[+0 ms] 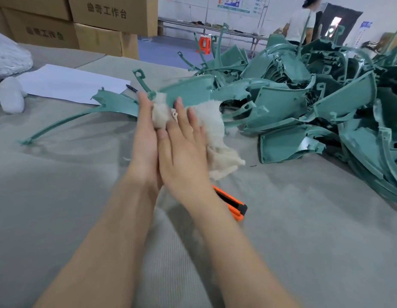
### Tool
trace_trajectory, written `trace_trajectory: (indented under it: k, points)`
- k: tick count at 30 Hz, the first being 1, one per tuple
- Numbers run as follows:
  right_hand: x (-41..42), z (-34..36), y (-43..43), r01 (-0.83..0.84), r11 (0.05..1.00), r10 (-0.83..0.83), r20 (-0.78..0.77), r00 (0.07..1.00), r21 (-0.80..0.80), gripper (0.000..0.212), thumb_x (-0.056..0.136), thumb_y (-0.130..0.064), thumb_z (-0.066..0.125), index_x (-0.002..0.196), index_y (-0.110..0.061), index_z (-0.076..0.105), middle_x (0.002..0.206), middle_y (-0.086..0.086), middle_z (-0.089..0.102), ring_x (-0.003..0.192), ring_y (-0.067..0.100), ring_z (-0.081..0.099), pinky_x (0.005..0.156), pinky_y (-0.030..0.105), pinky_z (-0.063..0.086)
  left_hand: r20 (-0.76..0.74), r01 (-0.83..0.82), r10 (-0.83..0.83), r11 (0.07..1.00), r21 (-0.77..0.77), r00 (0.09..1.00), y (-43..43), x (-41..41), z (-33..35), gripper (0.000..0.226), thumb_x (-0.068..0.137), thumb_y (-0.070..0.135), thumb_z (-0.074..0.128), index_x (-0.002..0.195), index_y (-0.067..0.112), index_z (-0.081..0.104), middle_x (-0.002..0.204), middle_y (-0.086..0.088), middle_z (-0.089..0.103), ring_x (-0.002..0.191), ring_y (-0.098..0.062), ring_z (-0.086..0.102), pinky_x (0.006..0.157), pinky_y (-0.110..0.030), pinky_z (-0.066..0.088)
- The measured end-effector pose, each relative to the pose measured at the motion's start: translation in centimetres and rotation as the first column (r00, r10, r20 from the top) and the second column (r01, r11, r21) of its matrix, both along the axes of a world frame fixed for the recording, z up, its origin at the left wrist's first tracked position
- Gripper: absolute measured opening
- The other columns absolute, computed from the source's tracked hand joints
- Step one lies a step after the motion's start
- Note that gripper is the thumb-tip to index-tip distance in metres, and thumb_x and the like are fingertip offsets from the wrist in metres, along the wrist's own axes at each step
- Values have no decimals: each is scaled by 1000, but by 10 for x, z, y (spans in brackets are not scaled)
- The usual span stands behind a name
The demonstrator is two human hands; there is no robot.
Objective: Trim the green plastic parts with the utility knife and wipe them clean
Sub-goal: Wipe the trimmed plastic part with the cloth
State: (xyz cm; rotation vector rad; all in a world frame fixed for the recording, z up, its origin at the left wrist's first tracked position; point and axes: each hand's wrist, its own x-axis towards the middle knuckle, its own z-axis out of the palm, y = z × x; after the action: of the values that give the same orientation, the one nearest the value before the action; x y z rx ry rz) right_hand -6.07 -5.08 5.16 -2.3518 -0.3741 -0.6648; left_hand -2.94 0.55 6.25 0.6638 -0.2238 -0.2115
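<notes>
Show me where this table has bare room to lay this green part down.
Widest bare patch: grey table cover left of the left hand and arm, below the long green part. Second: right of the utility knife, on the near side of the pile of green parts. Crowded: that pile at right, and the paper sheet far left.
</notes>
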Motion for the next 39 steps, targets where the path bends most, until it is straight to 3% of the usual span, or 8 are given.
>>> trace_trajectory:
  k: [5,9,14,18,23,28,31,39]
  points:
    - [26,18,-21,80,996,-82,89,993,29,43,99,-9,41,142,-10,48,162,5,20,150,25,16,120,34,9,13,-59,59,998,3,998,-6,-3,4,40,92,48,50,115,20,68,123,0,66,117,-16,61,108,-37,41]
    - [52,31,-42,210,916,-211,-34,977,343,31,98,-4,42,125,-5,59,139,14,52,129,28,47,92,23,31,67,-321,314,919,228,947,-5,1,-1,13,97,14,52,105,14,63,91,2,75,84,-14,72,66,-27,57]
    - [46,42,-65,293,580,-401,-47,915,760,21,93,-7,53,114,-13,54,94,-7,59,96,18,59,84,26,45,68,-345,339,911,225,938,1,4,0,16,100,13,47,102,19,61,87,6,75,81,-12,72,62,-26,57]
    - [24,50,-33,-87,816,-121,316,941,572,15,91,-9,60,106,-10,63,111,-3,61,112,6,52,99,18,36,113,-292,271,916,274,956,-2,1,3,18,99,9,46,105,20,60,90,3,74,79,-10,71,62,-25,56]
    - [34,42,-16,-69,996,73,88,993,-53,34,104,-34,37,132,-37,56,155,-12,36,149,13,10,115,41,-12,175,-248,201,917,314,964,-1,-6,1,7,97,16,51,99,21,55,82,5,75,72,-3,70,59,-19,54]
    - [51,49,-37,136,988,-144,125,982,69,39,105,-33,27,115,-19,62,130,3,59,131,21,43,119,51,8,236,-245,175,919,310,956,7,-8,8,22,96,3,49,97,19,64,80,6,75,73,-9,71,59,-21,54]
    - [60,45,-58,216,956,-231,54,972,199,38,107,-27,24,93,-13,57,96,13,62,98,31,56,96,45,38,250,-223,138,909,353,958,11,-11,8,20,95,7,51,92,18,66,79,6,75,71,-10,71,58,-23,55]
    - [66,31,-71,245,865,-261,-25,965,438,55,105,-28,36,52,-21,24,48,-8,31,49,11,27,53,34,19,238,-123,11,878,463,971,27,-10,7,15,78,19,60,87,20,72,84,0,75,72,-16,72,60,-28,57]
